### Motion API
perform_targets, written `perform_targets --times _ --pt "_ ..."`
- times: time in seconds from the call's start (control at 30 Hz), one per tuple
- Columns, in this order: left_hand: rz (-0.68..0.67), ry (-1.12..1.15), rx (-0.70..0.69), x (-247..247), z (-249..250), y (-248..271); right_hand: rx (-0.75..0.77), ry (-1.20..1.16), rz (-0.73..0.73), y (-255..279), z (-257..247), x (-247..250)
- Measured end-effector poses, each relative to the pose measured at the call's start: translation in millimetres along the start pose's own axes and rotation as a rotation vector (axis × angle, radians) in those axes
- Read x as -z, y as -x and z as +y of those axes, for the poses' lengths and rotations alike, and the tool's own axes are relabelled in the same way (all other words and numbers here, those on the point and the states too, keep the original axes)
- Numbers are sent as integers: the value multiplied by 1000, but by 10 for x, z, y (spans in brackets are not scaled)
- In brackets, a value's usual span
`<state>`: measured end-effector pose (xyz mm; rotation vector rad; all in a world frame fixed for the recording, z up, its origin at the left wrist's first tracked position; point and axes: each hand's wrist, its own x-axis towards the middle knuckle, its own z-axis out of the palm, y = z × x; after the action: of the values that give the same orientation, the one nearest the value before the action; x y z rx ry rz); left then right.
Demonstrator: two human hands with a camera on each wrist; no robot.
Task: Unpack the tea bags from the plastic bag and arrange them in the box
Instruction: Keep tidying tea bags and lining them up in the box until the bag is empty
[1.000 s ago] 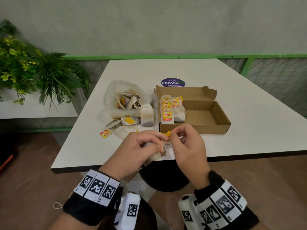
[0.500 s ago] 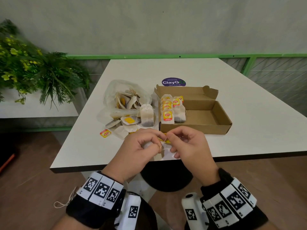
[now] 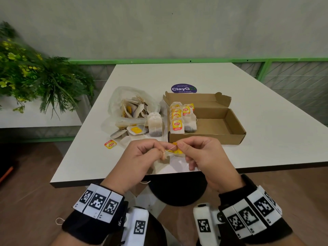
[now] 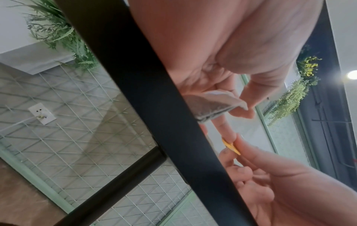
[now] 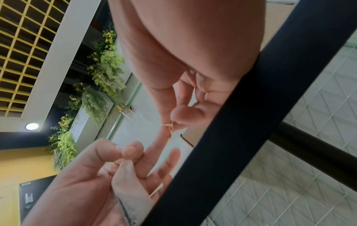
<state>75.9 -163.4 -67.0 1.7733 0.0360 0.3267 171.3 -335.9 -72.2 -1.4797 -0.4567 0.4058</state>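
- Left hand point(image 3: 142, 157) grip clenched on a tea bag point(image 4: 214, 105), pinched at its top between thumb and fingers, bag body hanging under the palm at the near tabletop edge.
- Right hand point(image 3: 204, 157) grip pinching the yellow tag point(image 3: 175, 148) and thin string point(image 5: 170, 126) of that same bag, thumb against forefinger; other fingers loosely curled.
- Both hands close together, nearly touching, just in front of the box's near wall.
- Cardboard box point(image 3: 236, 134) open, lid flap standing up at the back; two rows of tea bags point(image 3: 177, 121) standing upright in its left end, yellow-red tags facing the camera; right part of the box floor bare.
- Clear plastic bag point(image 3: 115, 96) left of the box, mouth toward the camera, holding a loose pile of tea bags, several spilling out onto the tabletop.
- One tea bag point(image 3: 155, 126) standing upright between plastic bag and box.
- Loose tag point(image 3: 110, 144) flat on the tabletop point(image 3: 266, 121), near left of the spilled pile.
- Round purple sticker point(image 3: 183, 88) on the tabletop behind the box.
- Green plant point(image 3: 35, 77) off the tabletop's left side.
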Motion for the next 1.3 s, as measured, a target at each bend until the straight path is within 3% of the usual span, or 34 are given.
perform_targets --times 0.33,0.47,0.57,0.67,0.8,0.93,1.0,1.1,1.2,1.3 --pt "21 141 24 46 -33 -28 27 43 -80 7 -18 -25" --pt "30 135 59 58 -84 -45 40 80 -30 6 21 -61" --pt "133 151 56 58 -84 -54 138 228 17 37 95 -92" --pt "229 188 72 62 -90 -61 207 286 -58 94 134 -89" --pt "257 120 88 32 -95 -93 169 157 -151 127 26 13" --pt "240 28 76 9 -96 -114 92 -81 -143 136 -56 54" --pt "203 6 67 -1 -89 -103 97 -238 -59 152 -111 9" --pt "62 -23 32 19 -84 -57 147 -375 181 148 -221 -71" --pt "-36 -3 14 85 -76 -17 312 -92 348 73 -254 -77" --pt "33 214 21 145 -93 -30 582 694 305 21 -200 21"
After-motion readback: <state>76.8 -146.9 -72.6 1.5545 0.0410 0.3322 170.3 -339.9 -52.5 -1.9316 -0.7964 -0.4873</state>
